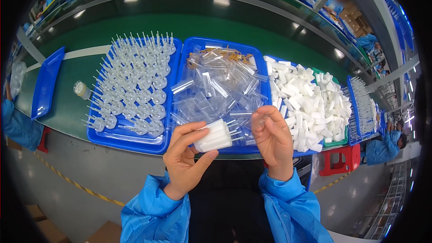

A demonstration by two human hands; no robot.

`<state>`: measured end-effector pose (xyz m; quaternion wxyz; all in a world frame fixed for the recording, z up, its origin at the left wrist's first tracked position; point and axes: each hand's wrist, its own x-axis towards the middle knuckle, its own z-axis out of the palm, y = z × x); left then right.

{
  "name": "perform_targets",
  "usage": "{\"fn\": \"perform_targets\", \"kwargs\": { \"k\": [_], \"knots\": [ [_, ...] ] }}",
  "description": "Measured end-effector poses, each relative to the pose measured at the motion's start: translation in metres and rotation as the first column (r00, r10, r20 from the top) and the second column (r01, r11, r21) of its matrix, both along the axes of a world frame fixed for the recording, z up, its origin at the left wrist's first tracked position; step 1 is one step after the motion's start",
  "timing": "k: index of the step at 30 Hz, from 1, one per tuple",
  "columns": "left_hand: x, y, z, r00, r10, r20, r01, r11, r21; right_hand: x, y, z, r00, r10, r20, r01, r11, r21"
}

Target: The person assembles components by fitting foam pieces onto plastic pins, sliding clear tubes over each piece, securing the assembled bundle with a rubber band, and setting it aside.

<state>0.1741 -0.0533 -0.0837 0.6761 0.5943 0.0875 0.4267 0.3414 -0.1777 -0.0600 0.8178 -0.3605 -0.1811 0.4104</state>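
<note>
My left hand is closed around a bundle of white foam pieces, whose thin, pale rods stick out to the right. Just right of those rod tips, my right hand is raised with its fingers curled and pinched. Whatever that pinch holds, if anything, is too small to make out. Beneath both hands lies a blue tray heaped with clear plastic sleeves and, at its far end, tan rubber bands.
To the left, a blue tray carries rows of clear pronged plastic parts. White foam blocks pile up on the right. A pale cylindrical object and a blue tray are farther left. Red stool; co-workers on both sides.
</note>
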Motion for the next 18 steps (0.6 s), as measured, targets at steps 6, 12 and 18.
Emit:
{"fn": "perform_targets", "kwargs": {
  "k": [6, 12, 18],
  "knots": [
    [0.011, -0.011, 0.003, 0.999, -0.022, -0.027, 0.023, 0.999, 0.031, 0.001, -0.009, 0.002, 1.0, -0.014, -0.022, 0.014, 0.999, -0.029],
    [0.018, -0.019, 0.004, 0.994, 0.067, -0.085, -0.054, 0.987, 0.151, 0.0, -0.031, 0.019, 0.975, 0.133, 0.18, -0.11, 0.985, -0.132],
    [0.021, -0.02, 0.002, 0.989, 0.068, -0.13, -0.033, 0.967, 0.252, -0.009, -0.035, 0.035, 0.873, 0.205, 0.442, -0.056, 0.943, -0.327]
  ]
}}
